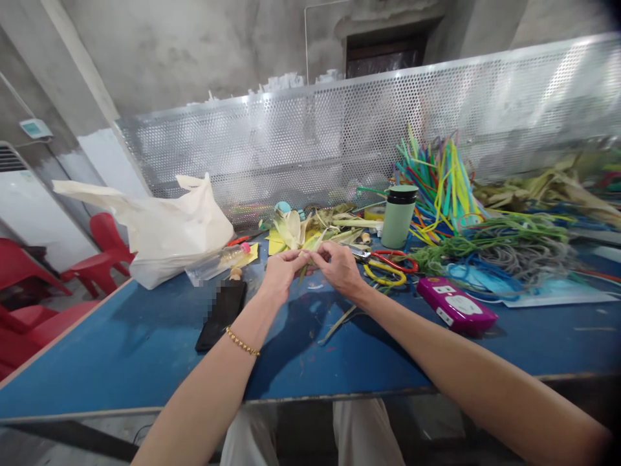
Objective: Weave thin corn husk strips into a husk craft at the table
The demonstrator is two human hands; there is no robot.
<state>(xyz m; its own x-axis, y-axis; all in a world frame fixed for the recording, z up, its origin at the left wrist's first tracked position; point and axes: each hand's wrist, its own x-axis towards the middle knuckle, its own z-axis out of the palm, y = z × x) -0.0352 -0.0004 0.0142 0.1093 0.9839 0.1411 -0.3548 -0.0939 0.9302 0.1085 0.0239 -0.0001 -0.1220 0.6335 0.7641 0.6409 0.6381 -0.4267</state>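
Clock positions are read from the paired hands as the dial's centre. From my remote station I see, left to right: red plastic chairs (99, 259) at 9 o'clock, beyond the blue-topped table (121, 362); a white plastic carrier bag (169, 226) toward 10; a clear plastic bottle with a pink cap (218, 262) at 9; a flat black rectangular phone (224, 314) at 8. At centre, my left hand (280, 275), a gold beaded bracelet (242, 342) on its wrist, pinches a narrow pale-green plant strip (303, 272) between thumb and fingertips; my right hand (339, 266), just beside it, pinches the same strip. Scissors with red and yellow handles (411, 261) lie at 3; a sage-green cylindrical tumbler (395, 223) stands upright at 2; a glossy magenta box (456, 305) lies toward 4; tangled green cords (490, 241) lie at 3.
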